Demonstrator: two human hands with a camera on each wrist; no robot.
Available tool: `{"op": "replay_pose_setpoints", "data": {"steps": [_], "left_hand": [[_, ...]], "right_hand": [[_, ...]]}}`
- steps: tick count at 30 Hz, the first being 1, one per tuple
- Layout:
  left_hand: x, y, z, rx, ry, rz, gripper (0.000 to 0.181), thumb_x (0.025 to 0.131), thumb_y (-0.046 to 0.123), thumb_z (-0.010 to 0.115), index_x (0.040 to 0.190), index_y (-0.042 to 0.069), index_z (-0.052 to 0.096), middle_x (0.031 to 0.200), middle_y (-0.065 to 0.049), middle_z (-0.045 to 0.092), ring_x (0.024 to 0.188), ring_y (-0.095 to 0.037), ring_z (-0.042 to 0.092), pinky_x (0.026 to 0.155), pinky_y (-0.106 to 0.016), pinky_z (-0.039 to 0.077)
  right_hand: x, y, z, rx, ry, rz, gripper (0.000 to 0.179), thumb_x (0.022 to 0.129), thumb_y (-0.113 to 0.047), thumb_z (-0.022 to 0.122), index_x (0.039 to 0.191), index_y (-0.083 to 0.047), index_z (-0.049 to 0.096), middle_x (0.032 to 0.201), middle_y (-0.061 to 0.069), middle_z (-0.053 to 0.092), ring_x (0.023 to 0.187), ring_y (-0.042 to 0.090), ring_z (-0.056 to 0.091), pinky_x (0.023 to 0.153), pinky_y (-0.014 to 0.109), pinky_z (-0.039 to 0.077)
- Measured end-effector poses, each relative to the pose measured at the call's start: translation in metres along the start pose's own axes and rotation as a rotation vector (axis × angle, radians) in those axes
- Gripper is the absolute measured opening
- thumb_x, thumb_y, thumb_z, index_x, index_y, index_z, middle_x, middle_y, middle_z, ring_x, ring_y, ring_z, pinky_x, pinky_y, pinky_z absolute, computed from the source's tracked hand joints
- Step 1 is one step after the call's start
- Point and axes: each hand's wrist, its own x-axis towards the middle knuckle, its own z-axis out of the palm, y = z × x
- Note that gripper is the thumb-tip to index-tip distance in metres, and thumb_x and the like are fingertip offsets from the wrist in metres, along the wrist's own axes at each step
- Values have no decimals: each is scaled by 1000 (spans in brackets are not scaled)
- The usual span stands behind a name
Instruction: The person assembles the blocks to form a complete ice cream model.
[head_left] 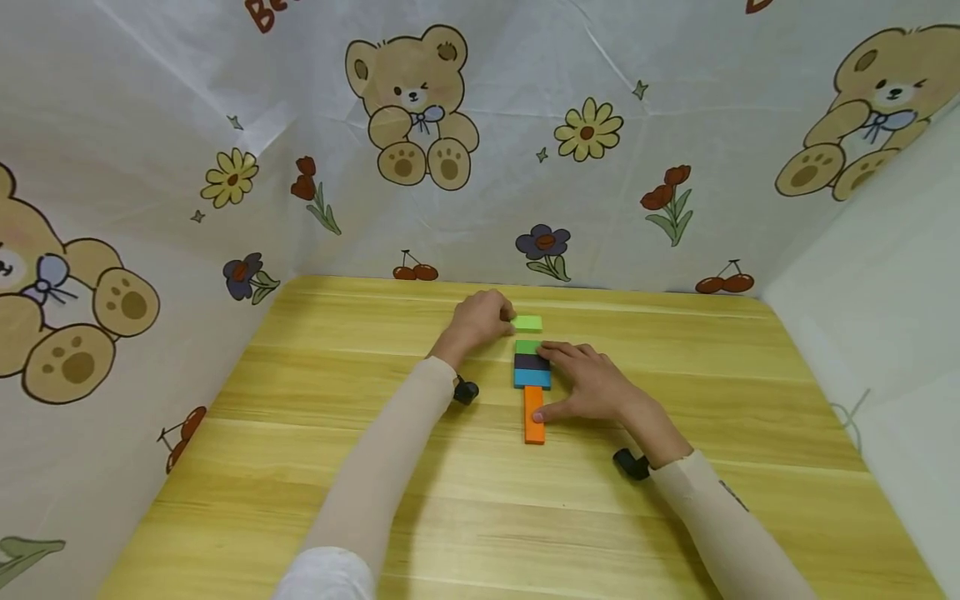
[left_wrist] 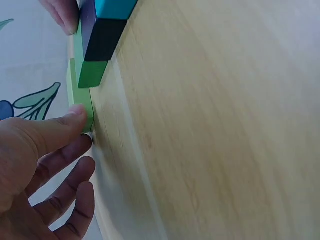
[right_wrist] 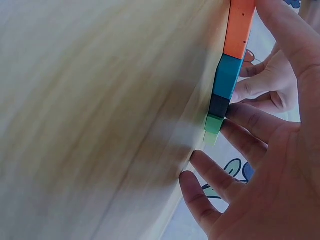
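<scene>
In the head view, my left hand (head_left: 478,322) pinches the left end of a light green block (head_left: 528,323) between thumb and forefinger; its other fingers curl loosely in the left wrist view. Nearer to me, a darker green block (head_left: 527,347), a black block (head_left: 532,362) and a blue block (head_left: 532,378) lie side by side, touching. An orange block (head_left: 533,425) runs lengthwise from the blue one toward me. My right hand (head_left: 596,385) is spread beside this row. Its thumb touches the orange block, and its fingertips rest against the green and black blocks.
The blocks lie on a wood-grain table (head_left: 360,333). A white sheet (head_left: 495,92) printed with bears and flowers hangs behind the far edge and along the left. On the right rises a plain white wall (head_left: 885,292). Small black cameras (head_left: 466,391) are strapped at both wrists.
</scene>
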Motion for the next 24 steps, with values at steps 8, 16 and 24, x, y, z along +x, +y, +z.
{"op": "replay_pose_setpoints", "data": {"steps": [8,16,24], "left_hand": [[0,5,6,-82,-17,21,32,97,33,82,127,21,81,123,2,81,115,-21,74,107,-47,58],[0,3,10,-68,-4,19,33,97,35,82,128,23,81,125,4,81,118,-20,73,108,-45,57],[-2,2,10,-35,-19,40,31,100,33,80,129,24,81,134,8,78,119,-19,73,104,-43,59]], "right_hand": [[1,-1,-2,-12,5,-5,117,76,-78,84,168,-20,41,175,6,38,154,46,40,121,75,32],[-1,-1,-2,-2,10,-6,116,76,-77,84,168,-20,41,175,7,38,154,47,40,120,75,33],[-2,0,-1,4,16,-7,116,75,-77,85,167,-19,42,175,7,38,154,46,40,120,73,34]]}}
